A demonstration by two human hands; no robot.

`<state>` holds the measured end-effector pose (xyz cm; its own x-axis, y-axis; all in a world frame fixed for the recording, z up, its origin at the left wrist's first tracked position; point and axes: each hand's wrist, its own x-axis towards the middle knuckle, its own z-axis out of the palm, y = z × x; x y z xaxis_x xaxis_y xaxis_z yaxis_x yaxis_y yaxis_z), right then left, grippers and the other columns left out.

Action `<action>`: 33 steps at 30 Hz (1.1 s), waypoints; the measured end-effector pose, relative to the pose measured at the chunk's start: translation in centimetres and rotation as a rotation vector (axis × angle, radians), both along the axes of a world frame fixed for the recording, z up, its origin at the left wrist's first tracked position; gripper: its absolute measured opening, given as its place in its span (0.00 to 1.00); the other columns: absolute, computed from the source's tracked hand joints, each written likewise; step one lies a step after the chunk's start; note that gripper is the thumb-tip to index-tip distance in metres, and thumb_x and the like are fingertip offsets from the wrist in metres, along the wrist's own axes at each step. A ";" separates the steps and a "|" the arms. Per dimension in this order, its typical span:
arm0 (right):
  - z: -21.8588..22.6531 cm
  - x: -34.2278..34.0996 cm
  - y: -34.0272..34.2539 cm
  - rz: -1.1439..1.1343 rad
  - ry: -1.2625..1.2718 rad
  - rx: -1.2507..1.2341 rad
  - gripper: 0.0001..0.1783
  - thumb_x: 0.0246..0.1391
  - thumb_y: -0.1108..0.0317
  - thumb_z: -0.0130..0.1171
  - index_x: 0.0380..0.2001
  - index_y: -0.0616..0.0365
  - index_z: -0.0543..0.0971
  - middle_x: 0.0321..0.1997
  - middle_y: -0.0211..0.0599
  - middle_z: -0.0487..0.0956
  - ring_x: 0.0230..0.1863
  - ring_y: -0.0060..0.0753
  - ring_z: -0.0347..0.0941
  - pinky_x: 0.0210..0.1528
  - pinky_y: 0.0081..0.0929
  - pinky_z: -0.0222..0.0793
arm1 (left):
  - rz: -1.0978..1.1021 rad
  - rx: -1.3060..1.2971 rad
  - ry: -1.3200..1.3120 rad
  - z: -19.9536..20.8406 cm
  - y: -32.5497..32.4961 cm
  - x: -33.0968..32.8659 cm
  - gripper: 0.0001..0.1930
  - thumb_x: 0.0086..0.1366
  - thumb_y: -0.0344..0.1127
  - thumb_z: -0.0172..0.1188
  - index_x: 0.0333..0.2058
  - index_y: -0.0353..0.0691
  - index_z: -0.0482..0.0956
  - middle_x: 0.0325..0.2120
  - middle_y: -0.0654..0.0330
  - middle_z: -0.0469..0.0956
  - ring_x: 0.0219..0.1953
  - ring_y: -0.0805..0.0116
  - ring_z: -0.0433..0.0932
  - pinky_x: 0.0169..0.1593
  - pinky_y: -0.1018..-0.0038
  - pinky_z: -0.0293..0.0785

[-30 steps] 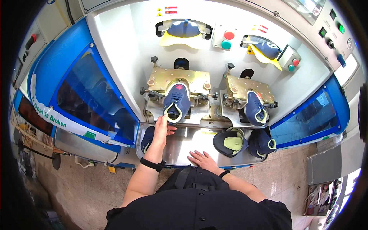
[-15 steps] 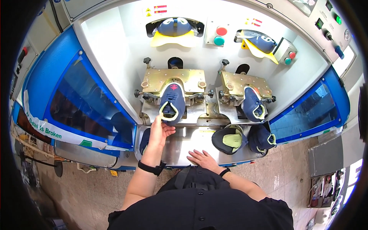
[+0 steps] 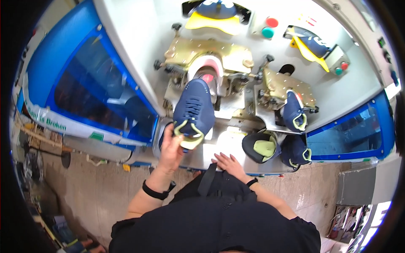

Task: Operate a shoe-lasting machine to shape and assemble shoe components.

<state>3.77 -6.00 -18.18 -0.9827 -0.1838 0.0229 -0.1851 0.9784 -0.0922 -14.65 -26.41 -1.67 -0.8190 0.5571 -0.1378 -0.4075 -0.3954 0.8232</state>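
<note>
My left hand grips a navy shoe upper by its lime-lined heel collar, thumb on the outside. The toe points away from me, just in front of the brass-coloured clamp plate of the left station. A pale curved mould with a pink patch shows behind the toe. My right hand rests with fingers spread on the front edge of the metal ledge, holding nothing. A second navy shoe upper sits at the right station's clamp plate.
Two more shoe uppers, one black-and-lime and one navy, stand on the ledge's right. Part of another dark upper shows behind my left hand. Red and green buttons are on the back wall. Blue framed windows flank the machine.
My left hand has taken hold of the navy upper and drawn it off the left station toward me, uncovering the pale mould. My right hand stays on the ledge. The view has shifted.
</note>
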 end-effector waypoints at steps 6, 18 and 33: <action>1.4 -0.4 -0.1 -0.035 -0.055 -0.121 0.35 0.56 0.51 0.49 0.67 0.40 0.60 0.72 0.30 0.57 0.71 0.37 0.54 0.68 0.49 0.50 | 0.216 -0.340 -0.202 -3.8 -9.1 1.3 0.25 0.66 0.41 0.48 0.61 0.44 0.60 0.46 0.51 0.74 0.38 0.58 0.82 0.35 0.70 0.83; 6.2 -2.5 2.7 0.002 -0.256 -0.341 0.24 0.54 0.66 0.55 0.56 0.45 0.73 0.63 0.35 0.70 0.58 0.44 0.71 0.57 0.38 0.69 | 0.359 -0.690 -0.157 -7.9 -9.4 0.1 0.25 0.69 0.48 0.53 0.55 0.36 0.66 0.46 0.54 0.69 0.31 0.65 0.80 0.29 0.77 0.76; 38.6 -32.9 12.6 -0.257 0.736 0.028 0.21 0.60 0.50 0.53 0.44 0.57 0.76 0.39 0.53 0.79 0.43 0.56 0.75 0.45 0.44 0.71 | 0.214 -0.288 1.031 3.6 1.1 -0.1 0.04 0.55 0.24 0.63 0.27 0.35 0.75 0.25 0.58 0.72 0.23 0.69 0.73 0.27 0.78 0.71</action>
<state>-29.12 6.58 20.40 -0.7279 0.0370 0.6847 0.0435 0.9990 -0.0079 -14.71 -25.29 1.96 -0.6918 0.4458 0.5680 0.5857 -0.1137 0.8025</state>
